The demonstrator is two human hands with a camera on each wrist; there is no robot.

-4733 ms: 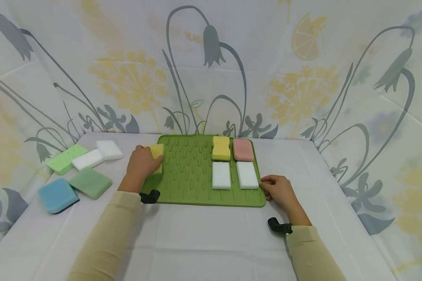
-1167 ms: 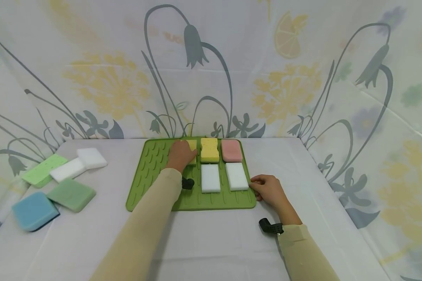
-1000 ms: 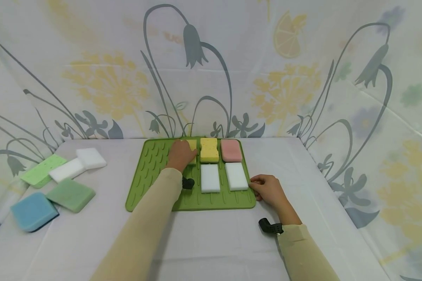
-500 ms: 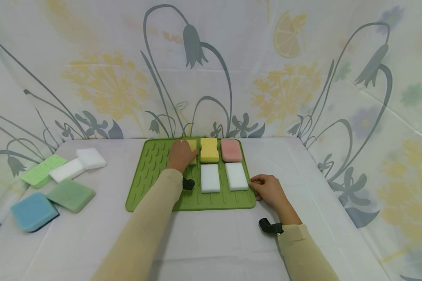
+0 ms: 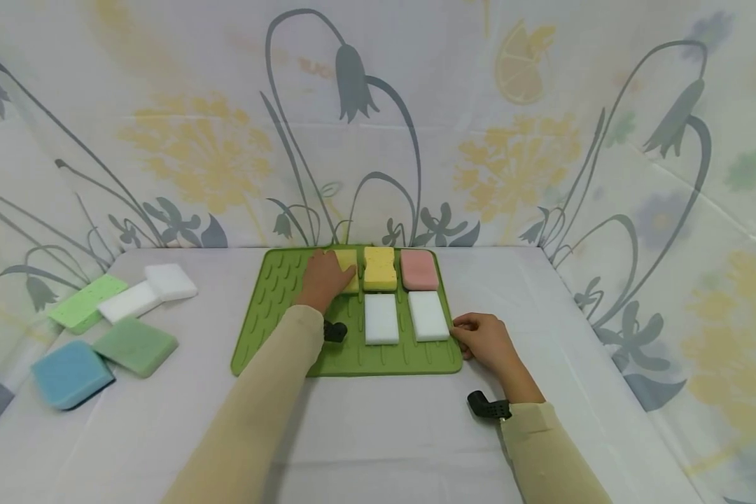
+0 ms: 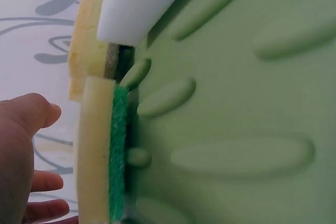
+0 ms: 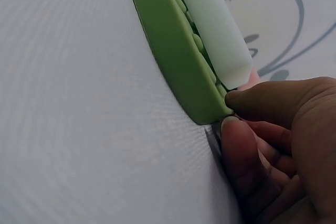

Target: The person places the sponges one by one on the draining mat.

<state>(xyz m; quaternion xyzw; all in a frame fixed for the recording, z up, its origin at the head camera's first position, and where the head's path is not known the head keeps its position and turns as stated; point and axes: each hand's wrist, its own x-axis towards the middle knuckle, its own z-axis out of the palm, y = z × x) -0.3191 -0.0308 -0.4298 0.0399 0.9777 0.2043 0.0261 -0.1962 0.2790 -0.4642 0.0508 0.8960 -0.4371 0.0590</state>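
Observation:
My left hand (image 5: 321, 280) is over the back of the green ridged mat (image 5: 271, 308), just beside a yellow sponge (image 5: 348, 269). In the left wrist view, that sponge (image 6: 96, 150) lies with its green scouring layer against the mat. The thumb and spread fingers stand apart from it. At the mat's right edge, my right hand (image 5: 488, 346) pinches the rim; the right wrist view shows thumb and index finger on the mat's edge (image 7: 181, 56). Another yellow sponge (image 5: 380, 269) and a pink sponge (image 5: 418, 270) sit in the same row, above two white sponges (image 5: 381, 319).
Left of the mat lie a light green sponge (image 5: 87, 303), two white sponges (image 5: 171, 281), a darker green sponge (image 5: 136, 346) and a blue sponge (image 5: 72, 374), some touching or overlapping. A flower-patterned cloth (image 5: 378, 126) rises behind the table.
My left hand has carried the yellow sponge from the mat's left edge to beside the other yellow one, and its fingers are now off it. My right hand has kept its place.

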